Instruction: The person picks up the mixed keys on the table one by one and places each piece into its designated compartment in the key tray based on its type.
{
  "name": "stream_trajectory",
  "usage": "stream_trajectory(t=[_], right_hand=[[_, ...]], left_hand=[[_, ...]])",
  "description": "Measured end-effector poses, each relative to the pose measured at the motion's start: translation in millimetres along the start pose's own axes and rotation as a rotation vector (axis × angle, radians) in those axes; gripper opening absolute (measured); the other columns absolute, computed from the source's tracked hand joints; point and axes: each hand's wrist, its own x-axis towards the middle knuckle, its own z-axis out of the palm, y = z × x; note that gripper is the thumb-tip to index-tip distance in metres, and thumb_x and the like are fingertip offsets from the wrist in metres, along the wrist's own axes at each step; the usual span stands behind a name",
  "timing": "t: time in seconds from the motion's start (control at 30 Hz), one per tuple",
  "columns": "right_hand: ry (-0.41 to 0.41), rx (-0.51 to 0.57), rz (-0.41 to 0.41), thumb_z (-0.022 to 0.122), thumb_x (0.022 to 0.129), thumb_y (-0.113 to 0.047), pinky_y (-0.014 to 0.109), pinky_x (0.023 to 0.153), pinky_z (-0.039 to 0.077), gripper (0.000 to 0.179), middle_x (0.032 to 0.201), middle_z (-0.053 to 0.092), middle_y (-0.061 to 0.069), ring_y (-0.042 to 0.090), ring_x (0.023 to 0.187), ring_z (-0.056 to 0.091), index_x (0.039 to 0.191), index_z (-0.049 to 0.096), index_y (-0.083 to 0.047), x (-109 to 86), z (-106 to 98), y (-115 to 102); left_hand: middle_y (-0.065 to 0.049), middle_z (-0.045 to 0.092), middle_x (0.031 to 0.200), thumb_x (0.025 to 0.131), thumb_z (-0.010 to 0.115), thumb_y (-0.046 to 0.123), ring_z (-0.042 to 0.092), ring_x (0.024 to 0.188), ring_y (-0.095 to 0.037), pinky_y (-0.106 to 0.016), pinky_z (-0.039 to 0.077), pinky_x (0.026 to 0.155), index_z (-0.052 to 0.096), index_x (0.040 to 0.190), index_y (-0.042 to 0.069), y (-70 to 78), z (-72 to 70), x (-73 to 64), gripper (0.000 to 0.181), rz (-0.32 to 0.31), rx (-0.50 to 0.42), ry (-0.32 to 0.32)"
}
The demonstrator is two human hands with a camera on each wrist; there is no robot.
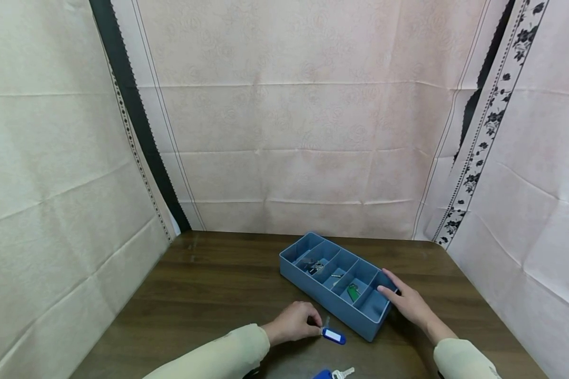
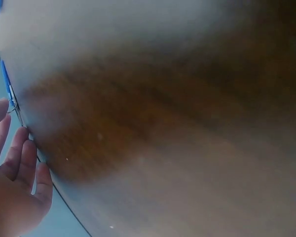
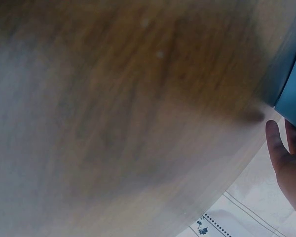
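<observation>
My left hand (image 1: 297, 322) pinches the ring of a key with a blue key tag (image 1: 334, 336) between thumb and index finger, just in front of the box's long near side. In the left wrist view the blue tag (image 2: 6, 79) and its ring (image 2: 13, 106) show at the fingertips. The blue-grey compartment box (image 1: 322, 299) lies slanted on the table. At its right end my right hand (image 1: 410, 302) grips the wall, thumb over the rim. One compartment has a green-tagged key (image 1: 353, 292); others hold small metal pieces (image 1: 315, 267) that are hard to make out.
A silver key (image 1: 343, 373) with a blue tag (image 1: 323, 374) lies at the bottom edge of the head view, partly cut off. The brown wooden table (image 1: 208, 295) is bordered by pale cloth (image 1: 284, 173) at the back and both sides.
</observation>
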Motion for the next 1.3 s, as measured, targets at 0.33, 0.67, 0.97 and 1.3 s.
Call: stream_trajectory(t=[0.33,0.67,0.97,1.3], right_hand=[[-0.004,-0.038,0.0,0.045,0.099,-0.059,0.074,0.101,0.026,0.077,0.157,0.022,0.029,0.057,0.138,0.024,0.159,0.018,-0.019,2.1,-1.4,2.1],[-0.018,-0.064,-0.02,0.047,0.1,-0.057,0.074,0.101,0.026,0.077,0.157,0.022,0.03,0.057,0.138,0.024,0.159,0.019,-0.016,1.8,-5.5,1.4],[-0.003,-0.069,-0.048,0.047,0.101,-0.053,0.074,0.102,0.025,0.074,0.156,0.024,0.03,0.056,0.139,0.023,0.158,0.023,-0.013,-0.5,-11.4,0.3],[0.042,-0.044,-0.072,0.051,0.102,-0.046,0.065,0.095,0.04,0.066,0.141,0.047,0.03,0.044,0.121,0.049,0.153,0.035,-0.009,-5.4,-21.6,12.1]], left_hand=[[0.02,0.06,0.084,0.087,0.077,0.026,0.054,0.085,0.003,-0.026,0.045,0.087,0.077,0.083,0.024,2.5,2.0,0.3,0.004,0.039,0.074,0.022],[0.02,0.059,0.084,0.087,0.077,0.023,0.053,0.084,0.002,-0.027,0.044,0.09,0.076,0.082,0.024,4.1,1.8,0.5,0.005,0.05,0.084,0.034],[0.02,0.059,0.083,0.088,0.076,0.021,0.053,0.082,0.004,-0.025,0.044,0.088,0.074,0.081,0.024,2.2,1.0,-0.6,0.007,0.077,0.061,0.06],[0.019,0.059,0.081,0.087,0.076,0.016,0.054,0.079,0.003,-0.017,0.044,0.071,0.074,0.08,0.022,10.9,-6.9,0.0,0.009,0.072,-0.029,0.099]])
